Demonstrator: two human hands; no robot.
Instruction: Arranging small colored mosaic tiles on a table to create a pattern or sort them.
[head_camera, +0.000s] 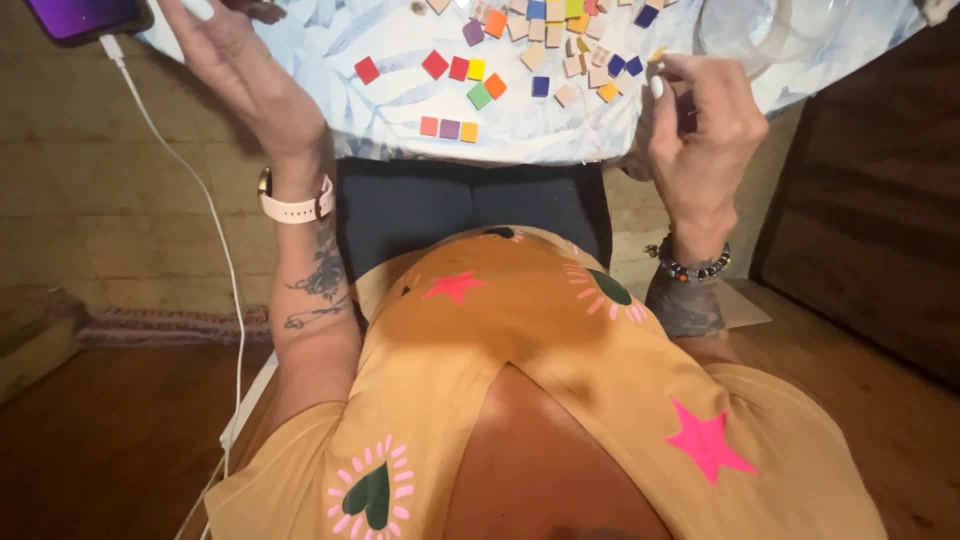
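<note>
Wooden floorboards and a pale stone-block wall lie below a tabletop (400, 120) covered in a light cloth with a faint blue leaf print. Small square tiles (540, 50) are scattered across the cloth, flat and matte, some painted red, orange, yellow, green, blue or purple, others bare wood. A row of 3 tiles (449, 128), coral, purple and yellow, sits touching side by side near the cloth's near edge.

The left hand (235, 65) hangs open at the tabletop's left side, palm showing, fingers spread and holding nothing; a pale strap watch (295, 207) circles its wrist. Just beside it a dark phone (85, 17) with a glowing purple screen is cut off by the frame's top, and a white cable (200, 200) trails from it down to the floor.

The right hand (705, 120) is curled closed over the tabletop's edge near the tiles; what its fingers pinch, if anything, cannot be made out. A beaded bracelet (690, 266) rings that wrist. A clear rounded container (760, 40) beyond is cut off.
</note>
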